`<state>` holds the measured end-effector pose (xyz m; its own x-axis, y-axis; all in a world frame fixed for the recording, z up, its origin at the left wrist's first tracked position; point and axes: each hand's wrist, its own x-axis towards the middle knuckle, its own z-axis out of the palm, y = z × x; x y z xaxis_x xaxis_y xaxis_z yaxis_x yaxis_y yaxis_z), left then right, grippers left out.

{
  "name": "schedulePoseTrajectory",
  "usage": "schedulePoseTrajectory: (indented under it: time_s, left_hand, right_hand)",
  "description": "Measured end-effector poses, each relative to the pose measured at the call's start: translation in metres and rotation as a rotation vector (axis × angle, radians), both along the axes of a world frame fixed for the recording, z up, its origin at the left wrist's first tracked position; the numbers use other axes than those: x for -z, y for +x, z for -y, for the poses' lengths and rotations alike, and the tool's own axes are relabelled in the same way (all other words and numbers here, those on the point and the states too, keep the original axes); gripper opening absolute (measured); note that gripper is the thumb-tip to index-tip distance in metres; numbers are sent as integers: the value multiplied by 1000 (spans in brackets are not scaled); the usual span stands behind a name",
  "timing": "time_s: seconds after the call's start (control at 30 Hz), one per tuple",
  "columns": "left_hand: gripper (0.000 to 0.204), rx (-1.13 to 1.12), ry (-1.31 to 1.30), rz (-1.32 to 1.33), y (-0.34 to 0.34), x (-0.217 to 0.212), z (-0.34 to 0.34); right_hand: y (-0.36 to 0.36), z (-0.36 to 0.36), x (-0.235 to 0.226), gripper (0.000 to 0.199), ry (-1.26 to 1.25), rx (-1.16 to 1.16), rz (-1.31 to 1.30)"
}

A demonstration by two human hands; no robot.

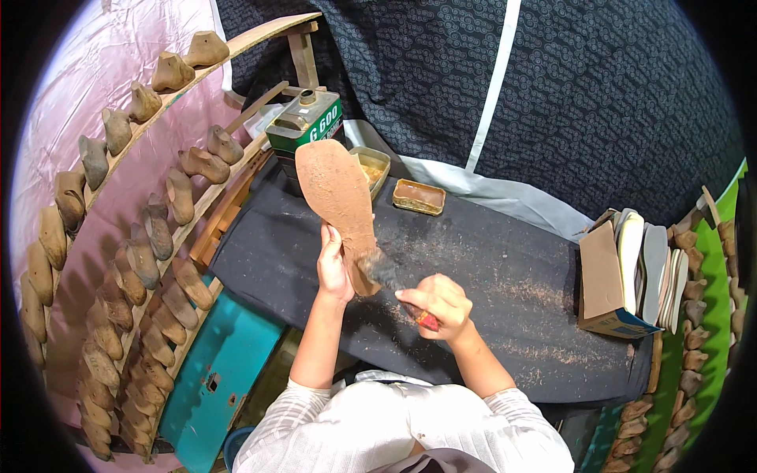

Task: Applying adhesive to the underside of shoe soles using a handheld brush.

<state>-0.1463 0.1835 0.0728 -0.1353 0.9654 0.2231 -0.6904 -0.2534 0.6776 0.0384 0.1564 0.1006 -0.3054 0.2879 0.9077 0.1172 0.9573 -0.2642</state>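
My left hand (335, 266) grips a tan, sole-shaped piece (337, 189) by its edge near the narrow end, holding it up over the table. Its thumb lies along the edge and the wide end points away from me. A brush (381, 270) with a dark, blurred head and a red handle is in my right hand (438, 306), whose fingers wrap round the handle. The brush head meets the lower right part of the sole piece. Just beyond the piece sit a small tin (419, 197) of brownish stuff and a pale tin (374, 164) with yellowish contents, partly hidden by the sole.
A green metal can (319, 118) stands at the table's far left. Shavings litter the dark tablecloth (505, 260). At the right edge a cardboard box (603, 276) holds upright sole sheets (651, 268). Racks of wooden shoe lasts (142, 260) line the left, with more (694, 331) at right.
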Motion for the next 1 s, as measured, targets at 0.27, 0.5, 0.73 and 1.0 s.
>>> schedulePoseTrajectory:
  time_s: [0.27,0.5,0.73,1.0]
  left_hand:
    - [41,-7,4,13,15,-5,7]
    - [40,83,38,110,14,-2,1]
    - [38,28,9,69,17,-1,-1]
    - [39,-13,50,125,11,3,-5]
  right_hand:
    - [5,0,-1,30,15,37,-89]
    - [13,17,20,26,65,0,-46]
    - [18,11,20,33,-20,39,-93]
    - [29,17,27,32,-62,-48,-50]
